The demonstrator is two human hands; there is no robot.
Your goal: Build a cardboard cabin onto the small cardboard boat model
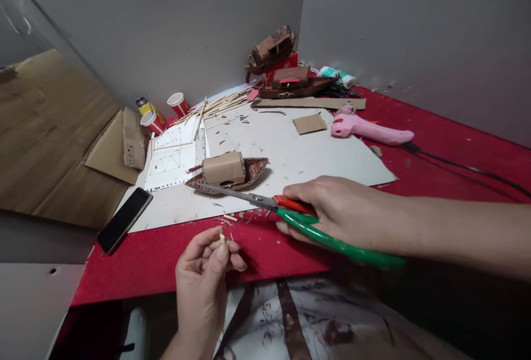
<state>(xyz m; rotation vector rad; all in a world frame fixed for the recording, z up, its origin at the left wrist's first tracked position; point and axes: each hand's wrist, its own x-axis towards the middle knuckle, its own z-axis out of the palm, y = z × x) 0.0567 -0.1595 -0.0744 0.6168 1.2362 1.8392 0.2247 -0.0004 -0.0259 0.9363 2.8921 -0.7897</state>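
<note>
My right hand (338, 210) grips a pair of scissors (298, 224) with one green and one orange handle. The blades look closed and point left, passing in front of a small cardboard boat (226, 171) with a curved tan roof. Below them, near the table's front edge, my left hand (207, 266) pinches a small pale piece (223, 238), perhaps wood, between thumb and fingers. Most of that piece is hidden by the fingers. The boat rests upright on the white board (290, 155), apart from my left hand.
A pink glue gun (371, 129) trails a black cord to the right. Two finished-looking boats (290, 81) stand at the back beside thin wooden sticks (224, 103). Paper cups (178, 104), a phone (125, 220) and cardboard (58, 139) are on the left. Scraps litter the red table (257, 249).
</note>
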